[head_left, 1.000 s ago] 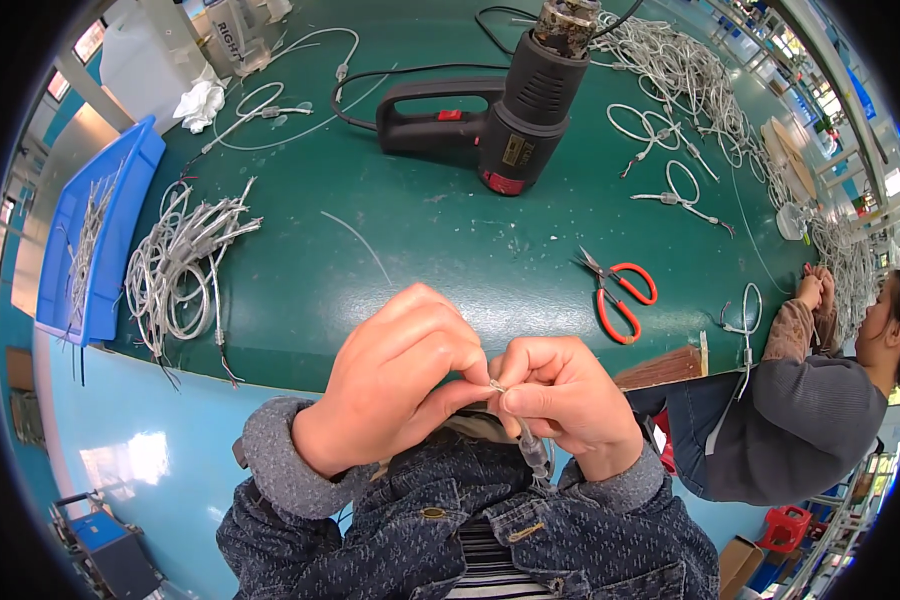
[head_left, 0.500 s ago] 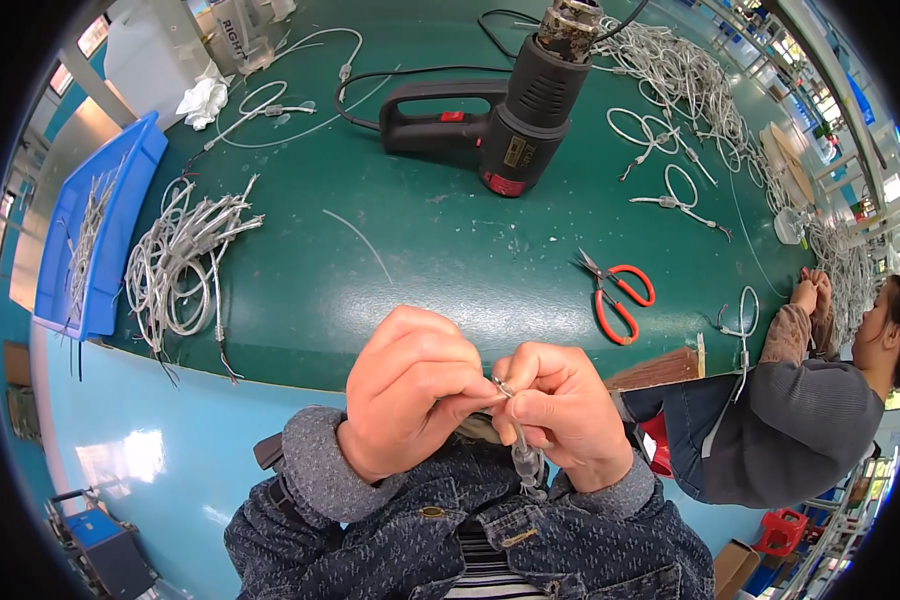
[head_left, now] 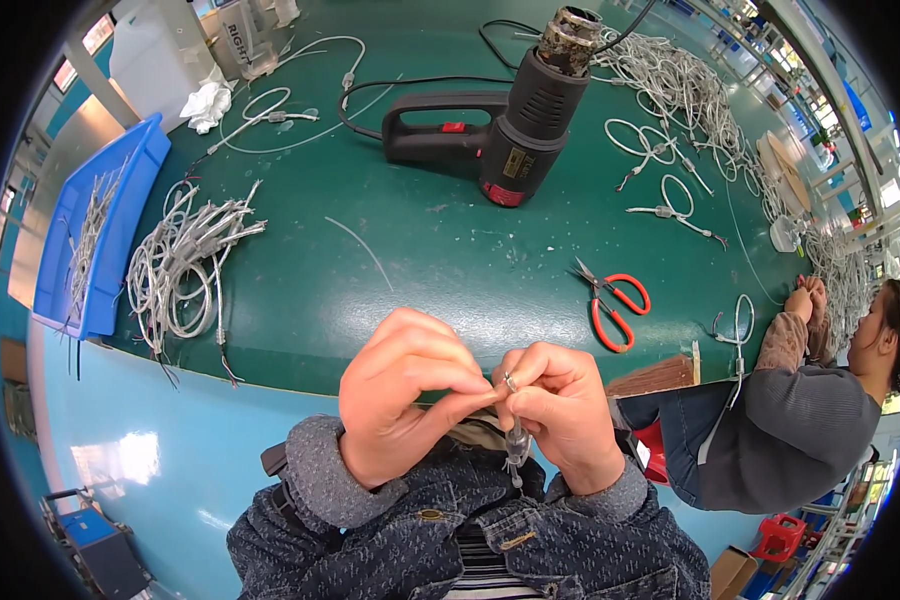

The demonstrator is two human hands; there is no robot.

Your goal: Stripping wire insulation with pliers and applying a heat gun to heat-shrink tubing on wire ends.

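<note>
In front of my chest, both hands work at the end of a grey-clear sheathed cable (head_left: 517, 446). My right hand (head_left: 567, 410) is closed on it, thumb and forefinger pinching just below its silvery tip. The cable's thicker clumped part hangs down below those fingers. My left hand (head_left: 405, 385) pinches with thumb and forefinger at the same tip, its other fingers curled. Whatever fine strands lie between the left fingertips are too small to make out. Orange-handled scissors (head_left: 615, 310) lie partly spread on the green table, beyond my right hand.
A black heat gun (head_left: 530, 130) stands nozzle-up on the green table (head_left: 450, 260). At left are a cable bundle (head_left: 185, 260) and a blue bin (head_left: 120, 250) of wires. Several loose cables and a large cable heap (head_left: 670, 75) lie right. A co-worker (head_left: 820, 410) sits at right.
My left hand has tilted slightly and its fingers have straightened a little at the cable tip. The cable's hanging part has swung slightly left. The table items shift only slightly with the view.
</note>
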